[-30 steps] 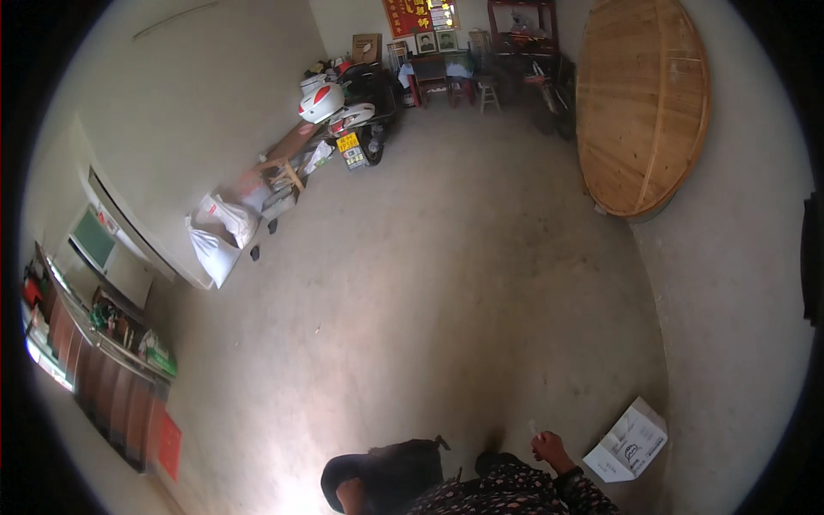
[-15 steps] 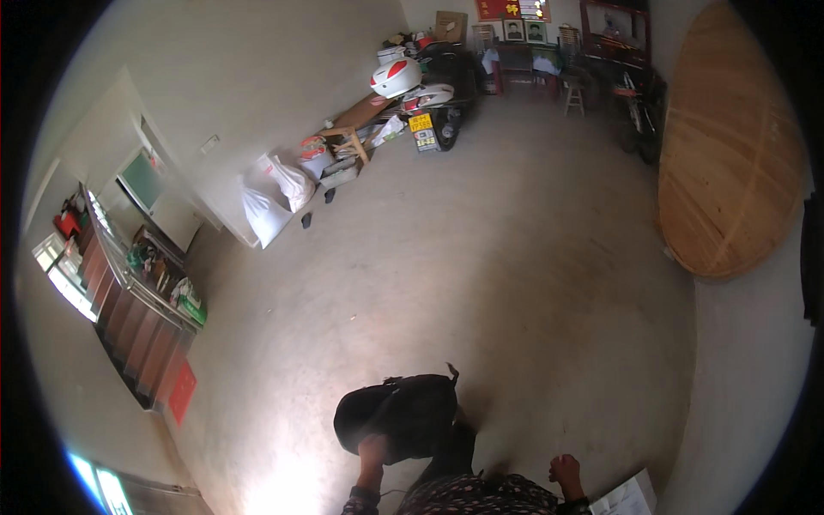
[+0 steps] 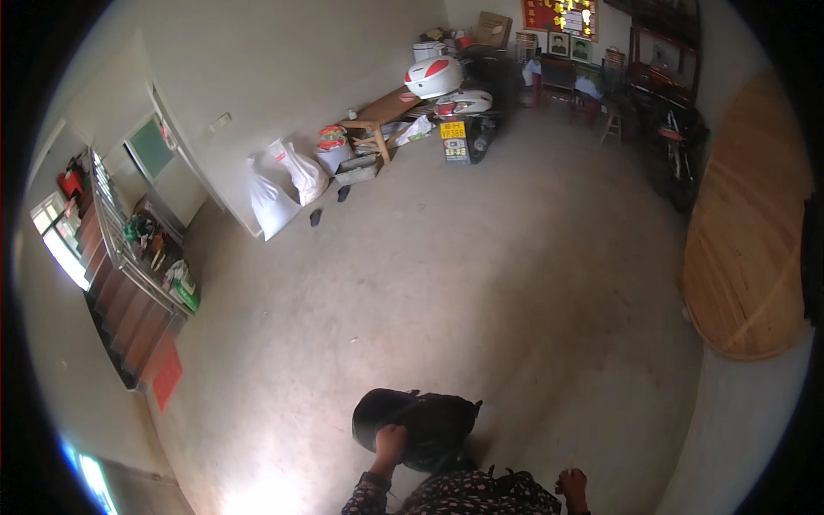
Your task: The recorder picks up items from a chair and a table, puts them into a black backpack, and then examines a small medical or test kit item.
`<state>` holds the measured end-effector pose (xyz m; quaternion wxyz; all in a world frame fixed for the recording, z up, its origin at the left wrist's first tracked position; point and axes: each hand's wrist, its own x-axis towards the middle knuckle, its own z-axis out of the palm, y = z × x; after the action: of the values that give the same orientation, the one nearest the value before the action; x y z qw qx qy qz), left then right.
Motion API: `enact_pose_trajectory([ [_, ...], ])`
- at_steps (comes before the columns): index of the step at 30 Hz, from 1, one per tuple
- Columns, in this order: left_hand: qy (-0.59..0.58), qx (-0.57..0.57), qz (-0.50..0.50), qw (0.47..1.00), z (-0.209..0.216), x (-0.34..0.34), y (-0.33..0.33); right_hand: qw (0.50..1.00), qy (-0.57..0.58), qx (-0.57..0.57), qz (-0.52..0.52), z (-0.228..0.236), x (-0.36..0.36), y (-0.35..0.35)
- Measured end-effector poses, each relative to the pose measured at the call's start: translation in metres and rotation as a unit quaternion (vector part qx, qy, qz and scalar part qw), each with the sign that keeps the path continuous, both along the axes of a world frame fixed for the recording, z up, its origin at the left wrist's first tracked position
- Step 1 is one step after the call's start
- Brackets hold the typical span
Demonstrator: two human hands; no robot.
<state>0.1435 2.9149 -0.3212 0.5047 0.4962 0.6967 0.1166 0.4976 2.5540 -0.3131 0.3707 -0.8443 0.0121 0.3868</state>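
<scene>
A black bag [image 3: 422, 421] hangs low in front of my legs, seen from above, with soft sides and a short strap or tab at its right end. My left hand [image 3: 391, 439] is closed on its near upper side, fingers wrapped in. The grip itself, a handle or bunched cloth, is too dark to make out. Off to the right, away from the bag, my right hand [image 3: 572, 484] is held beside my body with its fingers curled in. Nothing shows in it. Dark flower-patterned sleeves cover my forearms.
A concrete floor [image 3: 386, 283] stretches ahead. Against the left wall stand white sacks [image 3: 273, 202], a wooden bench [image 3: 369, 129] and a parked motorbike [image 3: 463, 107]. Stairs with a metal railing [image 3: 129, 257] rise at left. A large oval wooden board [image 3: 747, 223] leans at right; a bicycle [image 3: 678, 154] stands beyond.
The whole view has shifted, so the room's things appear farther right or lower. The white paper-like sheet at lower right is out of view. My left hand keeps its hold on the bag.
</scene>
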Motion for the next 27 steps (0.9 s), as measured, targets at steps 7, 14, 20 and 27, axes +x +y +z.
enact_pose_trajectory([
  [7,0.029,-0.013,0.016,0.999,-0.028,0.013,0.043,0.997,0.006,-0.054,0.056,-0.005,0.036,0.108],
  [14,0.124,0.091,-0.107,0.982,-0.081,0.034,0.093,0.989,-0.039,-0.044,0.135,-0.018,0.103,0.211],
  [20,0.02,0.141,-0.013,0.99,-0.101,0.072,0.153,0.992,-0.027,-0.018,0.125,-0.037,0.191,0.286],
  [27,0.118,0.107,0.007,0.987,-0.063,0.134,0.227,0.986,0.013,-0.023,0.163,-0.064,0.265,0.368],
])
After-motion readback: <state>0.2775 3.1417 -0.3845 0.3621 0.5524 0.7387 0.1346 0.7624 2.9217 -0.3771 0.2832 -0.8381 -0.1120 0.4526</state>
